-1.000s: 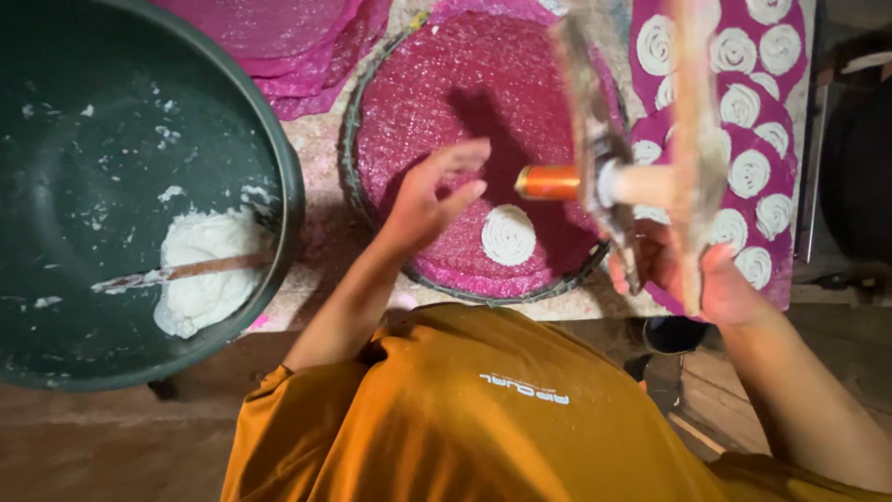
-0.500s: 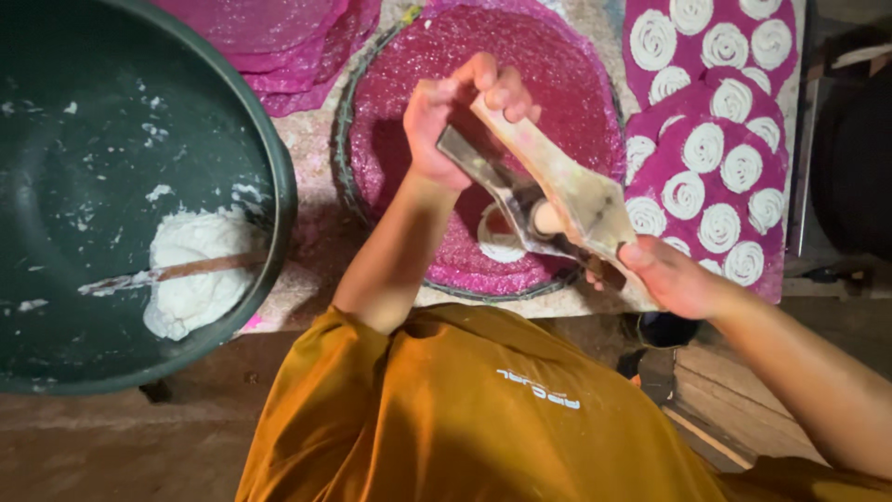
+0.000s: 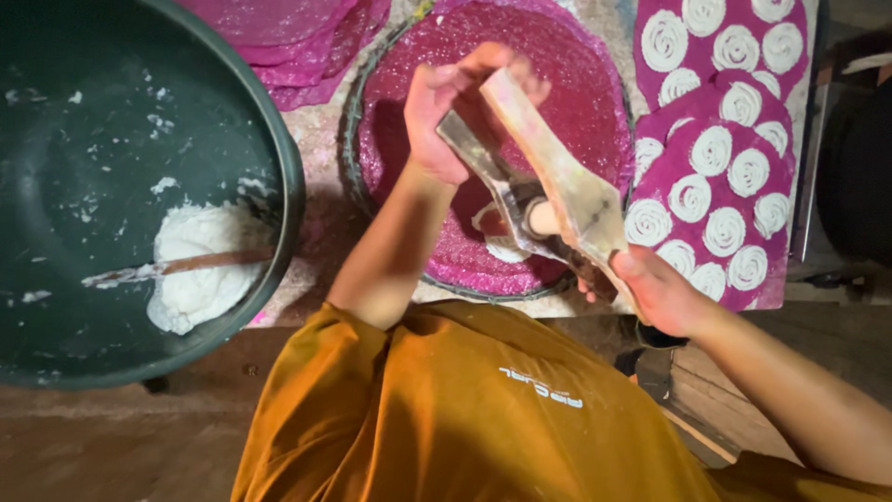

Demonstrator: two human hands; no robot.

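squeezing a wooden lever press (image 3: pixel 548 186) over a round magenta tray (image 3: pixel 595 112), the person is working with both hands: the left hand (image 3: pixel 455 112) is wrapped closed around the far ends of the 2 handles, and the right hand (image 3: pixel 660 293) is gripping the near end, fingers curled under it. white dough is coming out below the press barrel as a coil (image 3: pixel 502 246), lying on the near part of the tray.

judging the risks: if the handles are closing unevenly, the strand could be breaking or piling up instead of coiling flat. the press is hanging tilted, so the coil could be landing too near the tray rim. to the right, finished spirals (image 3: pixel 711 149) are lying close together on purple mats. far left, the green basin (image 3: pixel 139 186) is holding leftover dough (image 3: pixel 195 265) and a stick (image 3: pixel 186 267).
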